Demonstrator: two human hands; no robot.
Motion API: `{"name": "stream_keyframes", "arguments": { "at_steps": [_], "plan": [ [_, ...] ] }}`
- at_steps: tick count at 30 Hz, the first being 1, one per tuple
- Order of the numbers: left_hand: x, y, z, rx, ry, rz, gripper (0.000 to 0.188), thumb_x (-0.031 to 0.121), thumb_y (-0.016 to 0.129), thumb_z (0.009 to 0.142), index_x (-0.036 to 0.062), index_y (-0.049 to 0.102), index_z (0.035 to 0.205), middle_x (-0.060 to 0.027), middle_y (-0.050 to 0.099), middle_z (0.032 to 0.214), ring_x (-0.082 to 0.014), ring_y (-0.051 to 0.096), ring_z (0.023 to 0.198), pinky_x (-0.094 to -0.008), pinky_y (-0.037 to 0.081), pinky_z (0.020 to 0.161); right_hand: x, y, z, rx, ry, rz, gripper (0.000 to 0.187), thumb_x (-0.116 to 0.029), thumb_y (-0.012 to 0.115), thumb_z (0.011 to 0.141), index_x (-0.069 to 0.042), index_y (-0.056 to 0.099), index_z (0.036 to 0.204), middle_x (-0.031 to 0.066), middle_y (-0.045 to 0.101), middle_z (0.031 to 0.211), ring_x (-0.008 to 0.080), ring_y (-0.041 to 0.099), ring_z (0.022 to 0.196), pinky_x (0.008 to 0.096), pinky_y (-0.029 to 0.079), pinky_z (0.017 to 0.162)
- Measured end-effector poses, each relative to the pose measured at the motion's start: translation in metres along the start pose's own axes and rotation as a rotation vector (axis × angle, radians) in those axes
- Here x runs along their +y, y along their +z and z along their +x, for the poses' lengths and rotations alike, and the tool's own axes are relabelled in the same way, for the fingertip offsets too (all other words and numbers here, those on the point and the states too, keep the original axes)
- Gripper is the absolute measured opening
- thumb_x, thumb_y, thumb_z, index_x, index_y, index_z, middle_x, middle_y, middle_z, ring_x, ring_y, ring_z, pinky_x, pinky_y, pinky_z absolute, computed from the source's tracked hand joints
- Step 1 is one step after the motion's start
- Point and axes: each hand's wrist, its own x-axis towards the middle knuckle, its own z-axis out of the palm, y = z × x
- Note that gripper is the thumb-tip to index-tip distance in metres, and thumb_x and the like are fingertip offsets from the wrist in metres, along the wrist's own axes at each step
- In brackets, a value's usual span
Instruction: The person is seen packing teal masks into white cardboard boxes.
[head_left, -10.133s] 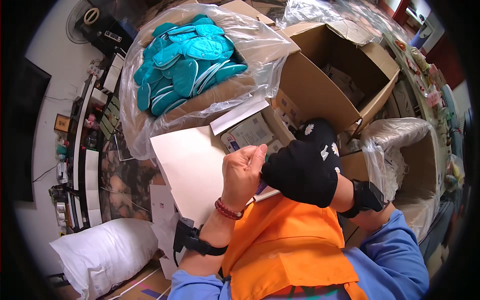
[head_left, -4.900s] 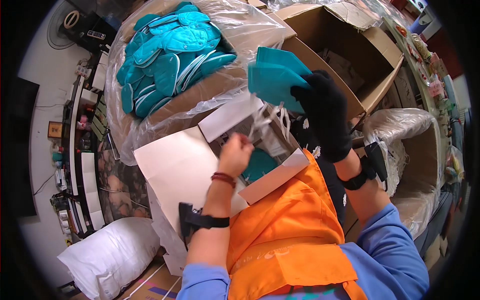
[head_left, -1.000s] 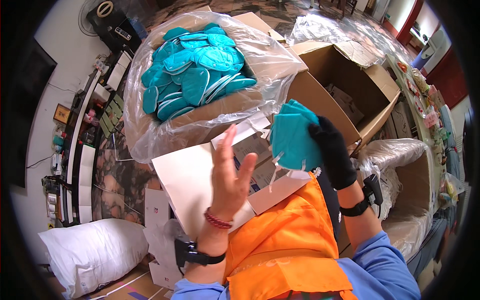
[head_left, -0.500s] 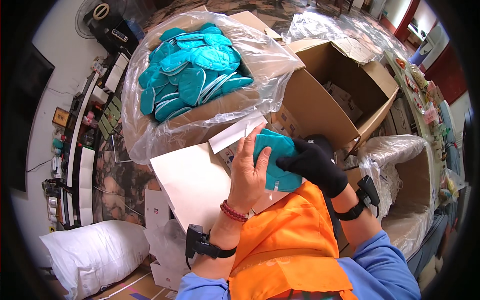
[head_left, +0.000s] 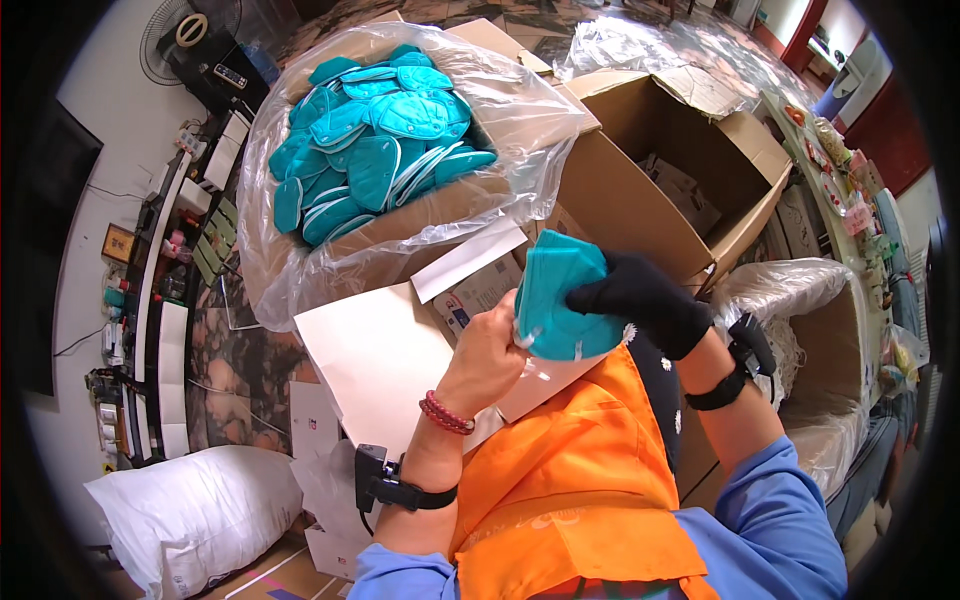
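Observation:
A small stack of teal fold-flat face masks (head_left: 562, 290) is held upright over my lap. My left hand (head_left: 490, 350), bare with a red bead bracelet at the wrist, is closed with fingers curled at the stack's lower left edge, where a bit of white shows. In a black glove, my right hand (head_left: 650, 303) grips the stack from the right, thumb across its front. Just below and left of the stack lies an open white carton (head_left: 370, 360); printed small boxes (head_left: 483, 295) show inside it. Beyond, a plastic-lined box (head_left: 400, 262) holds a heap of teal masks (head_left: 375, 170).
An open brown carton (head_left: 640, 200) stands far right with a few small boxes at its bottom. Nearer on the right is another plastic-lined carton (head_left: 835, 390). A stuffed white sack (head_left: 200, 515) lies at the lower left. A cluttered table (head_left: 800, 150) runs along the right.
My left hand has gone from lying flat along the masks' left side to curled fingers at their lower left edge. The stack has turned and tilted; my gloved hand has moved slightly right.

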Motion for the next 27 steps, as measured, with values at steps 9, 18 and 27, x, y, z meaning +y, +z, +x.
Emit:
{"name": "stream_keyframes", "arguments": {
  "at_steps": [9,18,27],
  "plan": [
    [-0.008,-0.023,-0.014,0.21,0.08,0.75,0.013,0.008,0.048,0.093,0.0073,0.061,0.094,-0.0147,0.066,0.089,-0.0351,0.064,0.091,-0.0419,0.051,0.076,-0.019,-0.05,-0.008,0.187,-0.079,0.287,0.031,-0.015,0.073,0.086,0.004,0.067,0.109,0.0094,0.071,0.097,0.0161,0.068,0.083,0.0299,0.056,0.08],
    [-0.005,-0.012,-0.011,-0.15,-0.177,0.167,0.025,0.014,0.047,0.101,0.0057,0.061,0.12,-0.008,0.068,0.09,-0.014,0.064,0.082,-0.029,0.051,0.081,-0.025,-0.042,-0.012,0.257,-0.104,0.265,0.03,-0.018,0.073,0.086,0.004,0.067,0.106,0.0041,0.069,0.091,0.0102,0.063,0.078,0.0266,0.053,0.075],
    [0.008,-0.008,-0.008,-0.124,-0.06,-0.013,0.032,0.027,0.058,0.1,0.0007,0.056,0.118,-0.0049,0.066,0.091,-0.0116,0.065,0.086,-0.0272,0.051,0.084,-0.044,-0.04,-0.018,0.321,-0.201,0.107,0.031,-0.019,0.073,0.087,0.003,0.069,0.108,0.0041,0.07,0.091,0.0088,0.063,0.078,0.0249,0.052,0.076]
  ]
}}
